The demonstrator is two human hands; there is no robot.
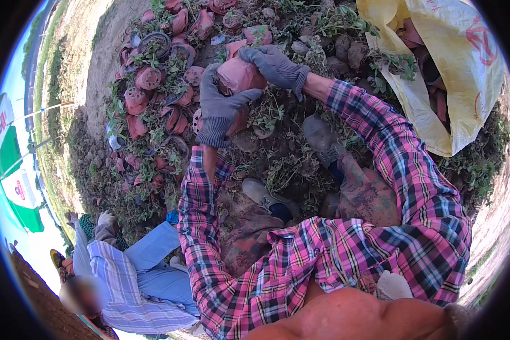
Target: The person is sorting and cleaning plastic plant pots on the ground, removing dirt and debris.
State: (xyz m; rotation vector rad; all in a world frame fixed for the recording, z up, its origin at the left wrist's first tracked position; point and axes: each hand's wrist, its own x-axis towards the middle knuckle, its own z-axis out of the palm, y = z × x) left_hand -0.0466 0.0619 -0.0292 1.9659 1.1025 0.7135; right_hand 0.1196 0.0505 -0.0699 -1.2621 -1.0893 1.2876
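My left hand [223, 102] and my right hand [274, 63], both in grey knit-cuffed gloves, hold a pinkish-red plastic nursery pot or bag [240, 75] between them. The left is on its near left side with the thumb reaching across below; the right grips its upper right rim. The pot's inside is hidden from me. Just beneath the left palm, another reddish plastic piece [239, 121] is partly covered. Around my hands lie crumpled red pots, among them one with drainage holes [137, 100], tangled with wilted green weeds [265, 112].
A yellow woven sack [463, 80] bearing red print gapes at the right, with reddish pots inside. Dark soil clods [348, 51] lie beside it. My shoes [321, 134] are below my hands. Another person [140, 276] sits at lower left. A green and white umbrella [19, 191] stands beyond.
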